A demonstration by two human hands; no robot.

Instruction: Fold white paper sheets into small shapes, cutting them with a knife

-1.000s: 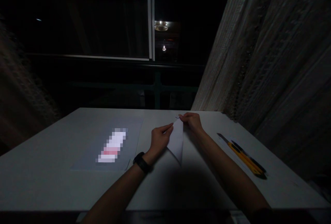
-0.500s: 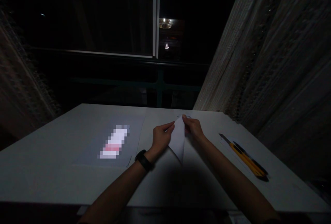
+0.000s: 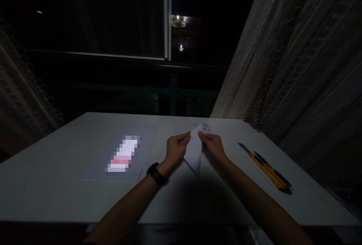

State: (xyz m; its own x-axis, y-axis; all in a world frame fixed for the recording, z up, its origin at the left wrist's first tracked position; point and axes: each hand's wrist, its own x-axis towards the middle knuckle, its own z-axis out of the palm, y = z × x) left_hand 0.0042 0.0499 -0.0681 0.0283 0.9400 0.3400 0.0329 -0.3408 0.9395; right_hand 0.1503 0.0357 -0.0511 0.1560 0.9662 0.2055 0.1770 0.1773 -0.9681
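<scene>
- Head view: the white paper [image 3: 194, 150], taken as landmark, is held over the worktop [image 3: 45, 177], narrow end pointing away from the person.
- Left hand [image 3: 176, 148]: at the paper's left edge, fingers closed in a pinch on it.
- Right hand [image 3: 214, 145]: at the paper's right edge near the tip, thumb on its face, fingers closed on it.
- Dark marks [image 3: 206, 129]: just right of the paper's tip.
- Flat sheet [image 3: 97, 164] bearing a pixelated patch [image 3: 123, 153]: left of the paper, apart.
- Yellow cutter [image 3: 266, 170], beside a dark slim tool [image 3: 275, 171]: well right of the paper.
</scene>
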